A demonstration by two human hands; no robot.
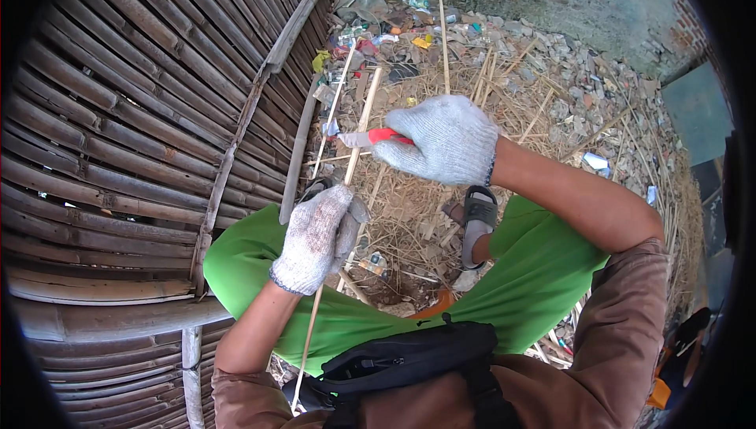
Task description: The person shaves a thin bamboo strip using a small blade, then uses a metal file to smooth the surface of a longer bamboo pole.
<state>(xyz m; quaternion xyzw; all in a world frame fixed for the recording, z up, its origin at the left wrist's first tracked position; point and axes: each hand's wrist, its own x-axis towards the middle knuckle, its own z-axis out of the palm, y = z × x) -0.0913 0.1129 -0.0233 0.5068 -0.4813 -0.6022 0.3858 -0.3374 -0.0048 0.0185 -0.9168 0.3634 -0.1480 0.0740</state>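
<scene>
"Can any writing be read?"

"Whatever is printed on the crumpled, multicoloured packaging scraps (423,42) near the weathered brick wall (567,15) is too small to make out."

"And where does the long, slender, pale bamboo-like strip (368,104) lie?"

"Inside the left hand (311,232), gloved in stained white knit: its fingers are closed round the strip, which juts out beyond the fist."

"The right hand (447,141)?"

"Gloved in white knit too, its fingers curled around a red-handled knife with a short metal blade (380,135). That blade crosses the strip, just beyond the left fist."
</scene>
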